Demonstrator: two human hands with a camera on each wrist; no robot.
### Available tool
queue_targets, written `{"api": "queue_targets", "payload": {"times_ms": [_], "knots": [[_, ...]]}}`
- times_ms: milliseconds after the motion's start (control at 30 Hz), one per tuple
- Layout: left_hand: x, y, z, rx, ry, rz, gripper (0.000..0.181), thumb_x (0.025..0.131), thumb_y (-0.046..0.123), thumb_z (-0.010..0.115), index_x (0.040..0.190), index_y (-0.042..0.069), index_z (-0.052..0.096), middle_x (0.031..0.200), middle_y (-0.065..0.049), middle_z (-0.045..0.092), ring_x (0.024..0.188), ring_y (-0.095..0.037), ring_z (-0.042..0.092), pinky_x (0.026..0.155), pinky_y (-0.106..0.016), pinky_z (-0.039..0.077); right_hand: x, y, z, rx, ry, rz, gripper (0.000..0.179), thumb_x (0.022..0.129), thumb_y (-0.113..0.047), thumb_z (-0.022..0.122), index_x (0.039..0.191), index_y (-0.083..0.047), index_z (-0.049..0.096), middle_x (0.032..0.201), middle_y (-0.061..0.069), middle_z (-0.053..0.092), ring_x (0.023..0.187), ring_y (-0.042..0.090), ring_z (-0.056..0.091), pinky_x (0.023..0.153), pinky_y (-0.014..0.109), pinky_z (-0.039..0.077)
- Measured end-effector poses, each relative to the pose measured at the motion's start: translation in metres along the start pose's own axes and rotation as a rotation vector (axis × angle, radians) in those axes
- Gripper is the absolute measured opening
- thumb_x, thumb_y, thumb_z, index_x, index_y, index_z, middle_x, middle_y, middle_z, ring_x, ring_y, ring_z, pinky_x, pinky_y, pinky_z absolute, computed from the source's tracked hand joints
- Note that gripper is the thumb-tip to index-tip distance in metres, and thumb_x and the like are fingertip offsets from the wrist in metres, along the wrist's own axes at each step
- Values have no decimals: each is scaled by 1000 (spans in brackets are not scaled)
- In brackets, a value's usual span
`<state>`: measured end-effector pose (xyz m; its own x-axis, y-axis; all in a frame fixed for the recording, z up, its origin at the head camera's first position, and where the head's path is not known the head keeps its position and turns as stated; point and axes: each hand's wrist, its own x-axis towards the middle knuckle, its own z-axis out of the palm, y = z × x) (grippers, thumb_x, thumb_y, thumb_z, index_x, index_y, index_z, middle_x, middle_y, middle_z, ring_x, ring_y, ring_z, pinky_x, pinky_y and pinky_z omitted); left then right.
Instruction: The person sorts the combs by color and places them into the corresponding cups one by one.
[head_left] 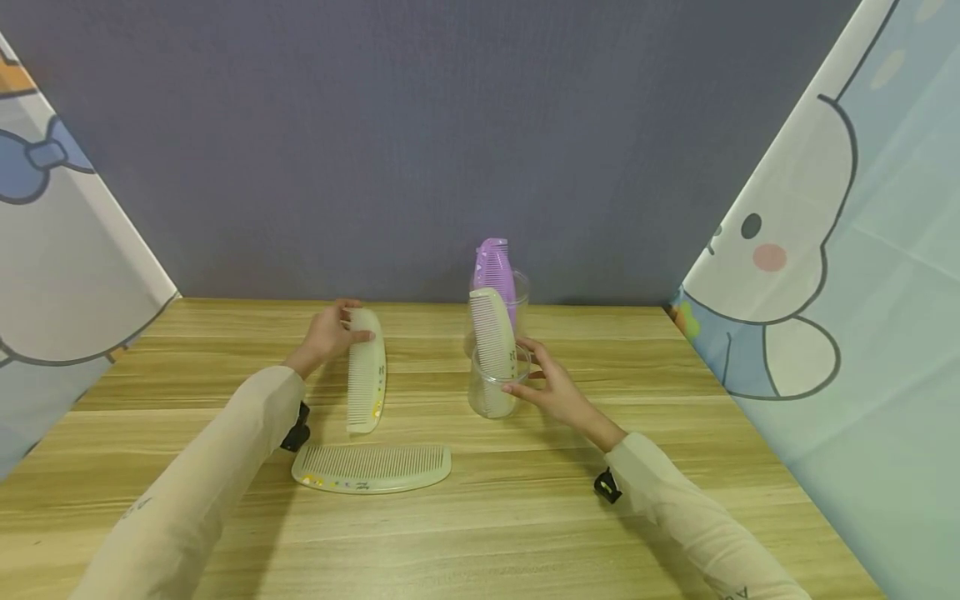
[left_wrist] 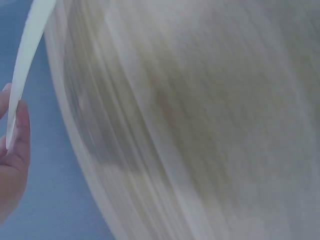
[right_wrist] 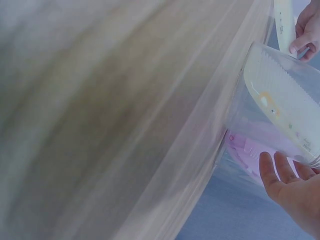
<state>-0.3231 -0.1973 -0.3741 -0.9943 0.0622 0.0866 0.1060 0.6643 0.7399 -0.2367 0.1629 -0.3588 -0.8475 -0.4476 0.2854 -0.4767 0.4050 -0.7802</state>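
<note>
Upper end pinched between thumb and fingers, a pale green comb [head_left: 367, 379] is held by my left hand [head_left: 327, 335] over the left part of the table; its edge [left_wrist: 26, 55] shows in the left wrist view. My right hand [head_left: 558, 390] grips the near clear plastic cup [head_left: 477, 398] from its right side, thumb in front and fingers behind. Inside that cup leans another pale green comb [head_left: 491, 329], its upper part above the rim. Purple comb plastic [head_left: 495, 268] rises from a second clear cup [head_left: 522, 293] directly behind.
Nearer me on the wooden table [head_left: 525, 533], a third pale green comb [head_left: 372, 479] lies flat, teeth facing away. A grey panel [head_left: 420, 150] stands along the table's back edge. Cartoon-printed cloth [head_left: 892, 250] hangs at both sides.
</note>
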Motion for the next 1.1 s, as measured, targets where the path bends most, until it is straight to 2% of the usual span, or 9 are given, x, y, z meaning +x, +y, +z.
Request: {"api": "queue_targets", "payload": {"times_ms": [367,533,667,867,1000,1100], "knots": [[-1,11,-8,-152,95,89,50,86,10,63,130,1,42,121,-26,49,103,-39,55,81,-45,51,-1,0,1,8,8,-9,72,79,-3,68,136,9,26,134,31,39,121,45,41,93,55,42],[0,18,-10,-165,160,121,47,85,10,64,127,4,45,118,-25,53,102,-38,56,80,-46,51,-1,1,1,11,7,-9,72,79,-4,68,137,9,26,134,30,39,121,45,41,93,55,42],[0,24,-12,-170,186,129,47,84,11,65,126,6,45,116,-24,56,100,-36,57,78,-45,51,0,1,1,8,8,-13,72,79,-4,68,136,9,26,134,30,39,121,45,42,93,55,42],[1,29,-14,-157,227,151,47,83,11,66,126,9,47,108,-21,58,90,-29,61,68,-29,51,0,1,0,-5,9,-20,71,79,-4,68,136,9,27,134,30,40,121,44,43,92,54,44],[1,34,-16,-172,263,188,47,82,11,67,125,8,48,105,-21,58,79,-17,61,60,-18,48,0,2,0,-8,11,-15,71,79,-4,68,136,9,27,133,30,41,120,44,43,92,53,44],[2,40,-18,-192,287,212,47,82,13,68,124,8,48,105,-21,59,75,-10,60,59,-14,48,0,2,0,-1,10,-11,72,79,-4,68,137,9,26,133,30,40,121,44,42,92,54,43]]}}
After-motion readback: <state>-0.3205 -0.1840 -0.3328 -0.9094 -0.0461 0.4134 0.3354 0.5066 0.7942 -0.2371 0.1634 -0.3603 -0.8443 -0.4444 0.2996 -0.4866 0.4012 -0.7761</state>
